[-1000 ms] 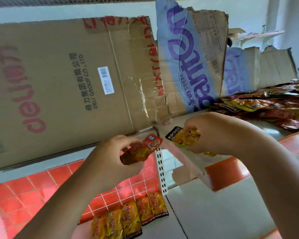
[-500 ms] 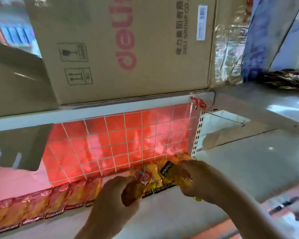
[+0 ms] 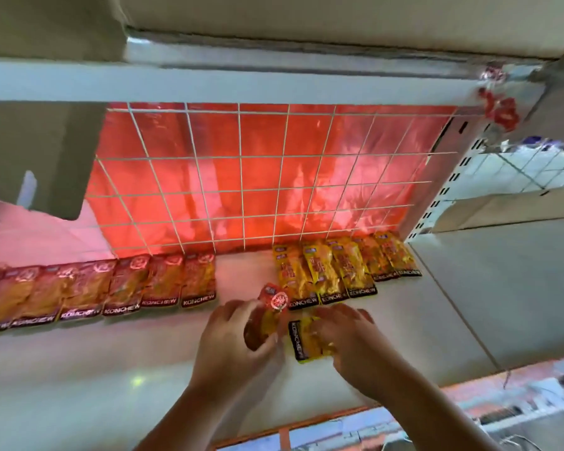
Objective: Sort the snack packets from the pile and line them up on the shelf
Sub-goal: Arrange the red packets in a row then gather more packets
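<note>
My left hand [image 3: 232, 343] grips a red-topped snack packet [image 3: 272, 304] just above the white lower shelf [image 3: 111, 369]. Beside it, my right hand [image 3: 349, 340] holds a yellow packet [image 3: 302, 340] with a black KONCHEW band, lying sideways. Both hands hover in front of the gap between two rows along the back of the shelf. A row of several red packets [image 3: 163, 281] lies to the left. To the right lies a row of several yellow packets [image 3: 339, 268].
A white wire grid over a red backing [image 3: 258, 177] closes the back of the shelf. The upper shelf's edge [image 3: 209, 83] hangs overhead with cardboard boxes on it. A perforated upright [image 3: 437, 196] stands at the right. The shelf's orange front edge [image 3: 306, 421] is near my arms.
The view has dropped from the upper shelf and boxes to the lower shelf. Both hands have come down with their packets and now sit low over the shelf, in front of the gap.
</note>
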Available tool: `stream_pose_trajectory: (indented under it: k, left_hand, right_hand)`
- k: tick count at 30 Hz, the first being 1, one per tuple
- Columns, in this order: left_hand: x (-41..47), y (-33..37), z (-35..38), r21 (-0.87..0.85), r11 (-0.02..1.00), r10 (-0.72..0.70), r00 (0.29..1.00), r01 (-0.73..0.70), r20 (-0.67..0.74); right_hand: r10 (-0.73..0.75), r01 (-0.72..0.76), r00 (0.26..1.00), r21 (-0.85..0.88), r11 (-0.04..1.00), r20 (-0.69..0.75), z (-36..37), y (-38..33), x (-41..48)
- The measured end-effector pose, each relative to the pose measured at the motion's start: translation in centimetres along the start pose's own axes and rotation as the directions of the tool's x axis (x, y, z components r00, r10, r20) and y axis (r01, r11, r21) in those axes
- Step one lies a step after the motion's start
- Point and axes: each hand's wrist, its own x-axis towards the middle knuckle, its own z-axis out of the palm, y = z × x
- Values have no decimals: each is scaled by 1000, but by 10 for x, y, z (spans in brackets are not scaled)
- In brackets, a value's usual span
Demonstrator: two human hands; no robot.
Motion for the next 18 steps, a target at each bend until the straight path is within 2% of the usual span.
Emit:
stream_pose_trajectory:
  k: [2,4,5,7,9,11,12,14,16,18]
  left_hand:
    - [-1,-3,1,19,1000,6,1000,-6,8]
    - [-1,-5,3,30,999,10,1000,-11,19]
    - [-1,-5,4,33,999,13,1000,-14,18]
    - [-1,-5,5,38,999,17,1000,-18,10]
    - [-1,-5,5,31,999,18,1000,-18,5]
    - [-1,-3,4,31,999,23,1000,-23,0]
    - [-2,-3,4,35,999,24,1000,-23,-7]
    - [-3,-1,4,40,999,16,1000,-15,-18]
    - [-3,-2,4,45,999,18,1000,-17,-11]
    - [-2,-4,4,52,998,25,1000,-25,-7]
  right_hand:
    - [-83,77,995,-107,991,-54,10,12,0]
    - [-158,155,979,-32,987,-128,11,23,-3]
    - [-150,159,970,33,987,-194,12,28,-6]
    - [23,27,949,153,988,-315,6,27,-13]
    - [239,-194,935,186,963,-263,1,12,-21]
    - [410,-403,910,93,910,-68,0,-5,-22]
    - [463,-462,886,38,886,-19,2,-13,-22]
    - [487,-487,873,-6,873,-17,7,-23,-17]
    - [467,-463,881,66,884,-75,11,-20,-17]
    - [477,-464,877,149,873,-63,13,-5,-22]
